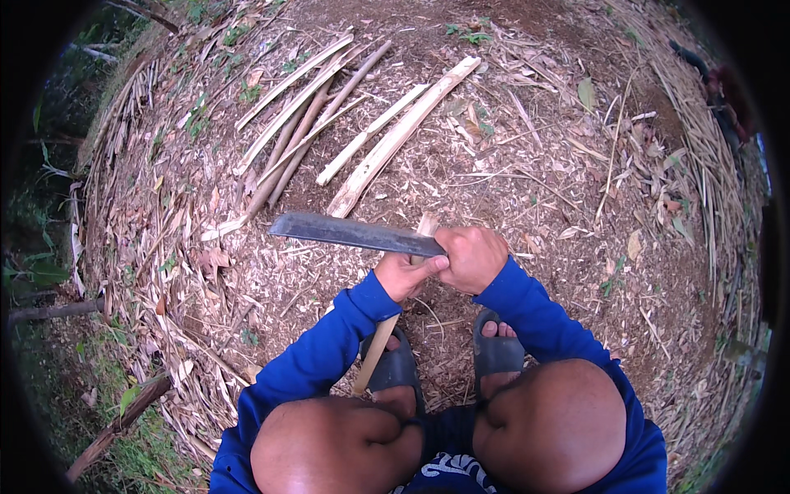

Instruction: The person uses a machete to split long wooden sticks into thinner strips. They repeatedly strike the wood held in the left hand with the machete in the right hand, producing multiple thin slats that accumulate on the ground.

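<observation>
My right hand [475, 258] is closed round the handle end of a machete [350, 233], whose dark broad blade points left, nearly level, across the front of my left hand. My left hand [401, 277] grips a thin pale strip of wood [375, 356]. Its lower end hangs down toward my left foot, and its upper end sticks up just behind the blade near my right hand. The two hands are touching or almost touching, the left thumb lying along the machete near my right fingers. The right hand hides the handle.
Ahead on the ground lie two split pale wood pieces [403, 136]. Left of them is a loose group of split strips and brown sticks [309, 123]. Wood chips, dry leaves and stalks cover the soil. My sandalled feet [395, 362] are close below my hands. A branch [123, 424] lies lower left.
</observation>
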